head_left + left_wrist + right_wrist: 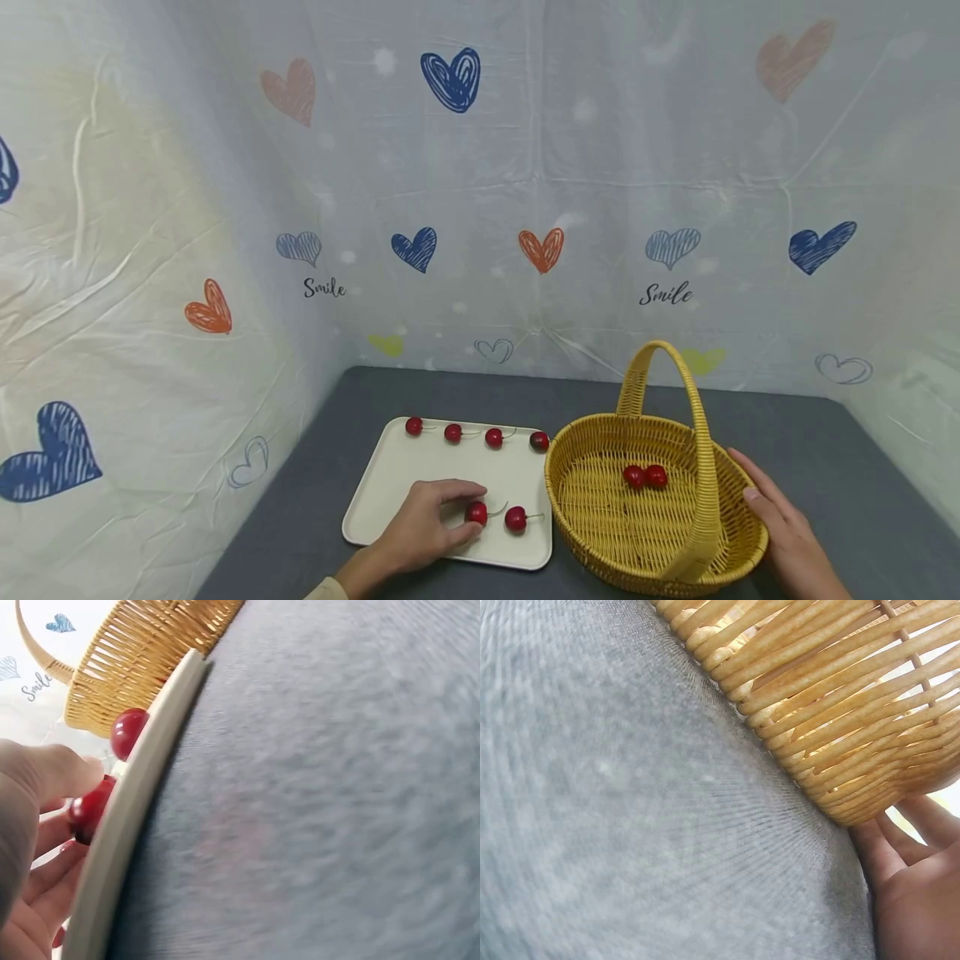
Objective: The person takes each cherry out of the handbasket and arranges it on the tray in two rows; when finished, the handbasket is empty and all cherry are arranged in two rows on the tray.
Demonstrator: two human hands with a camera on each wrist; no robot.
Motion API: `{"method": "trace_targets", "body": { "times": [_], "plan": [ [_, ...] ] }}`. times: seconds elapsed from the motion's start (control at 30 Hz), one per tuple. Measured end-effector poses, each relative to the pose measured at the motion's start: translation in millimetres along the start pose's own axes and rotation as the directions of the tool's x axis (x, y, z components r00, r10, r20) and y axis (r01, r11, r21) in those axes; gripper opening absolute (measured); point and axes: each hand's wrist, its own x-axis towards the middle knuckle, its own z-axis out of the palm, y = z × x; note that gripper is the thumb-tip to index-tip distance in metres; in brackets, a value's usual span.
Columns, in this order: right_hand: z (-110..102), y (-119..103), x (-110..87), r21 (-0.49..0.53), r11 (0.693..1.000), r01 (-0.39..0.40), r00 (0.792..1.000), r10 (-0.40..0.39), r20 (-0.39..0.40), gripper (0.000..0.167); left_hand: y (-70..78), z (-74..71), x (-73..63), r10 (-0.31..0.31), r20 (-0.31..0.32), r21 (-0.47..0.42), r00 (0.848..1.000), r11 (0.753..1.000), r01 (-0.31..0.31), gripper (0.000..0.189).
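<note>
My left hand (429, 527) reaches over the front of a cream tray (375, 500). Its thumb and fingers stand around a red cherry (476, 513), with a gap between the index fingertip and the fruit in the head view. The thumb tip overlaps this cherry (91, 810) in the left wrist view. Just right of it lies another cherry (516, 520) with its stem. My right hand (787, 533) rests against the right side of a yellow wicker basket (600, 517), fingers extended along the outer wall. Two cherries (645, 477) lie side by side inside the basket.
A row of several cherries (453, 433) lies along the tray's far edge. The basket's tall handle (701, 433) arches over it, and its left rim stands close to the tray. Dark grey cloth (450, 387) covers the table. Heart-printed curtains (480, 167) hang behind and at both sides.
</note>
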Motion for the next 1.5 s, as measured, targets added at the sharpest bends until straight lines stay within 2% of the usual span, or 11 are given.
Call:
{"method": "trace_targets", "body": {
  "times": [0.17, 0.27, 0.47, 0.6, 0.73, 0.8, 0.9, 1.03, 1.17, 1.37, 1.5],
  "plan": [
    [-0.3, -2.3, 0.1, -0.015, 1.000, -0.009, 1.000, 0.009, -0.001, 0.066, 4.1, -8.6, 7.1, 0.019, -0.033, -0.093, 0.999, 0.995, -0.022, 0.035],
    [-0.7, -1.4, -0.3, -0.016, 1.000, 0.000, 1.000, 0.000, -0.002, 0.066, 11.5, -12.5, 15.2, 0.016, -0.038, -0.148, 0.999, 0.989, -0.021, 0.036],
    [0.0, -1.0, -0.5, -0.004, 1.000, 0.003, 1.000, -0.003, 0.001, 0.066, 33.4, -13.6, 34.5, 0.026, 0.029, -0.302, 0.999, 0.953, -0.016, 0.040],
    [0.8, -1.8, -0.4, -0.003, 1.000, -0.003, 1.000, 0.003, 0.002, 0.067, 50.2, -7.7, 48.4, 0.050, 0.084, -0.410, 0.995, 0.912, -0.011, 0.042],
    [0.9, -1.6, -0.4, -0.013, 1.000, -0.002, 1.000, 0.002, -0.009, 0.066, 64.2, 4.1, 64.2, 0.138, 0.135, -0.534, 0.981, 0.844, -0.045, 0.044],
    [0.9, -0.9, -0.2, -0.014, 1.000, 0.006, 1.000, -0.006, -0.010, 0.066, 69.6, 11.3, 71.8, 0.178, 0.158, -0.571, 0.971, 0.819, -0.057, 0.046],
    [1.0, 0.5, -0.1, -0.008, 1.000, 0.018, 1.000, -0.018, -0.012, 0.065, 77.0, 22.5, 81.9, 0.209, 0.196, -0.592, 0.958, 0.804, -0.055, 0.048],
    [1.2, 1.8, 0.0, -0.001, 1.000, 0.031, 0.999, -0.031, -0.013, 0.064, 86.4, 37.2, 94.7, 0.207, 0.245, -0.578, 0.947, 0.815, -0.029, 0.048],
    [1.3, 2.3, -0.3, -0.010, 0.999, 0.046, 0.999, -0.046, -0.022, 0.064, 94.1, 51.9, 108.4, 0.197, 0.263, -0.516, 0.945, 0.856, -0.035, 0.048],
    [1.9, 1.0, -0.2, -0.019, 0.999, 0.047, 0.998, -0.048, -0.031, 0.064, 104.2, 72.9, 129.0, 0.189, 0.259, -0.334, 0.947, 0.938, -0.095, 0.049],
    [1.7, 0.2, -1.0, 0.008, 1.000, 0.018, 1.000, -0.018, -0.018, 0.065, 110.3, 84.0, 143.0, 0.199, 0.273, -0.179, 0.941, 0.972, -0.153, 0.047]
  ]
}}
